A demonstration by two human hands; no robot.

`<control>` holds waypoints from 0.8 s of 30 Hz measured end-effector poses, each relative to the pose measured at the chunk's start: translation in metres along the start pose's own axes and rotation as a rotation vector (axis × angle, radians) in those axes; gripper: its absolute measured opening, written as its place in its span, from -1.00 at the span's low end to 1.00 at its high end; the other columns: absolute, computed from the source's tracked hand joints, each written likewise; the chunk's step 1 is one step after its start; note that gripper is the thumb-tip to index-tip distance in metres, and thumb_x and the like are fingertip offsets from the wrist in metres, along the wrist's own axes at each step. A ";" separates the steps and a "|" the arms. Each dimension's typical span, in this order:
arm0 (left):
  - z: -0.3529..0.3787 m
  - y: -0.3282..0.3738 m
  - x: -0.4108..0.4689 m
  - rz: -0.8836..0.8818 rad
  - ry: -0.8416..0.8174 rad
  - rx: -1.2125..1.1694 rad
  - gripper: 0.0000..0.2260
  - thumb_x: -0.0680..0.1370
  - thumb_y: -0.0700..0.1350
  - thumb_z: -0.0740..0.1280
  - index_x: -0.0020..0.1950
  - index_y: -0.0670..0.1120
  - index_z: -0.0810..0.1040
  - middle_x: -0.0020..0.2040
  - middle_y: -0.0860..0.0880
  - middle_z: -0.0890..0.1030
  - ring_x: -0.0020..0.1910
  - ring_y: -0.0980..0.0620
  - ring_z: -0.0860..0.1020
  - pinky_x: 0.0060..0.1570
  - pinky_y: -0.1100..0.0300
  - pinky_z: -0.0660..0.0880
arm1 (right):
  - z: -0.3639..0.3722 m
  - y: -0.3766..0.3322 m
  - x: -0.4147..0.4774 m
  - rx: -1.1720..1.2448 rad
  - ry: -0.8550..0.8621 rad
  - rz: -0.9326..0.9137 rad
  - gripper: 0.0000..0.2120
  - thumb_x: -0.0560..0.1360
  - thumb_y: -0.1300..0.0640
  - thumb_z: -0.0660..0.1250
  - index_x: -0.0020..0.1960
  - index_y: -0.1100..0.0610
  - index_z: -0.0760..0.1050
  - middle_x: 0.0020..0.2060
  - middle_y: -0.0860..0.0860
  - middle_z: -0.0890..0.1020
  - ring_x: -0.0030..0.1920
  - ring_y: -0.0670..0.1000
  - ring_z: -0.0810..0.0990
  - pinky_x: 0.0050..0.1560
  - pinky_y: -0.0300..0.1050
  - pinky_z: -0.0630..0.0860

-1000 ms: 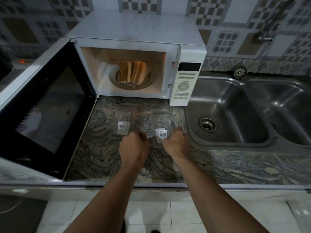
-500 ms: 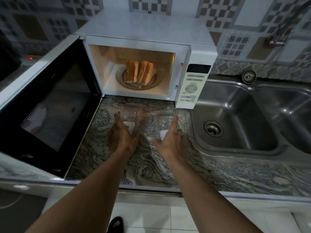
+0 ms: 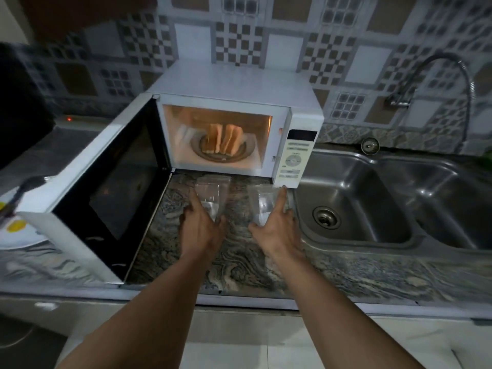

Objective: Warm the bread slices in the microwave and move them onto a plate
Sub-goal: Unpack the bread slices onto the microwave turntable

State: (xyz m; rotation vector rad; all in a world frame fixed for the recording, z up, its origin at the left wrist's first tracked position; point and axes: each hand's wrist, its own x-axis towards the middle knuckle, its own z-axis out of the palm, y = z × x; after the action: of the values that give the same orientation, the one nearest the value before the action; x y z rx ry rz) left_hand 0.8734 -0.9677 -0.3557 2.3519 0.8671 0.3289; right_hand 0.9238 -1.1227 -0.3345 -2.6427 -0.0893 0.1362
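Two clear plastic bags lie flat on the marbled stone counter, the left bag and the right bag side by side but apart, each with a small white label (print unreadable). To the right sits a steel double sink, with a round drain in the near basin. A curved tap arches above, against a patterned tiled wall.

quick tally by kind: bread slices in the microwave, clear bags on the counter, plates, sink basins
bread slices on the microwave turntable: 4
clear plastic bags on the counter: 2
plate, far left, partly behind the open door: 1
sink basins: 2
total: 9
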 end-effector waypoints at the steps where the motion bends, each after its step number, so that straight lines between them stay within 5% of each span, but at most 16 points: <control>1: -0.011 0.005 -0.006 0.012 0.010 0.003 -0.03 0.47 0.13 0.44 0.58 0.05 -0.24 0.35 -0.27 0.44 0.17 -0.28 0.53 0.06 -0.07 0.54 | -0.010 -0.005 -0.006 0.013 0.002 0.000 0.20 0.40 -0.22 0.48 0.52 -0.12 -0.48 0.44 0.30 0.34 0.31 0.29 0.47 0.14 0.14 0.56; 4: -0.045 0.021 -0.019 0.080 0.058 0.026 -0.06 0.49 0.16 0.40 0.59 0.02 -0.21 0.41 -0.27 0.37 0.30 -0.28 0.44 0.16 -0.10 0.45 | -0.039 -0.020 -0.020 0.110 0.001 -0.006 0.19 0.43 -0.15 0.49 0.53 -0.12 -0.48 0.47 0.27 0.33 0.36 0.29 0.44 0.23 0.13 0.52; 7: -0.072 0.037 -0.022 0.122 0.089 0.045 -0.08 0.49 0.18 0.37 0.59 0.01 -0.21 0.35 -0.28 0.42 0.26 -0.28 0.45 0.17 -0.11 0.45 | -0.065 -0.035 -0.028 0.146 0.053 -0.037 0.18 0.41 -0.18 0.49 0.55 -0.13 -0.44 0.31 0.25 0.48 0.19 0.27 0.55 0.13 0.13 0.58; 14: -0.132 0.077 -0.015 0.190 0.167 0.064 -0.07 0.47 0.21 0.38 0.60 0.00 -0.17 0.30 -0.24 0.47 0.21 -0.25 0.50 0.11 -0.06 0.46 | -0.124 -0.075 -0.029 0.166 0.144 -0.065 0.11 0.40 -0.22 0.47 0.58 -0.10 -0.30 0.44 0.20 0.39 0.36 0.29 0.44 0.27 0.18 0.50; 24: -0.166 0.131 0.081 0.218 0.261 0.118 -0.05 0.47 0.22 0.37 0.59 0.01 -0.22 0.32 -0.26 0.44 0.22 -0.27 0.49 0.11 -0.10 0.47 | -0.179 -0.136 0.060 0.143 0.220 -0.134 0.06 0.45 -0.17 0.45 0.61 -0.03 -0.26 0.41 0.23 0.36 0.32 0.28 0.46 0.24 0.10 0.51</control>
State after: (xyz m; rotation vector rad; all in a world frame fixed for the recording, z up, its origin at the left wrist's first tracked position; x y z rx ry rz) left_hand 0.9315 -0.9183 -0.1427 2.5579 0.7653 0.7047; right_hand 0.9979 -1.0825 -0.1180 -2.4819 -0.1752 -0.1866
